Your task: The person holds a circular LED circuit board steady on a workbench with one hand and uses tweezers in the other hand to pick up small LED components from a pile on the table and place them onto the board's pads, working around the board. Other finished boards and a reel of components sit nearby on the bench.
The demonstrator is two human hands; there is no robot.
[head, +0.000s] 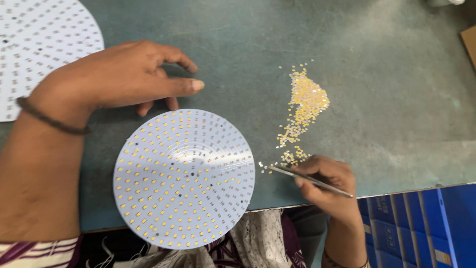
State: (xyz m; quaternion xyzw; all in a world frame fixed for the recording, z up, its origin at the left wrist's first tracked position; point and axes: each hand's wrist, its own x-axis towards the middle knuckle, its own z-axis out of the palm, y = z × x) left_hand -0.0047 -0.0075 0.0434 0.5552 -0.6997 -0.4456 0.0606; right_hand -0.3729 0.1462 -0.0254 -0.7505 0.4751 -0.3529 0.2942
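A round white circuit board (pixel 184 177) lies on the grey-green table, its left and lower rings filled with small yellow chips and its upper right pads bare. My left hand (pixel 124 77) rests just above the board, fingers spread and holding nothing. My right hand (pixel 328 184) grips thin metal tweezers (pixel 307 177) at the table's front edge. Their tip points left toward the board, beside loose chips. A heap of tiny yellow chips (pixel 306 101) trails down the table to my right hand.
A second round white board (pixel 39 44) with bare pads lies at the top left, partly out of frame. Blue cardboard boxes (pixel 421 223) stand below the table's front edge at the right. A brown cardboard corner (pixel 470 42) shows at the right edge.
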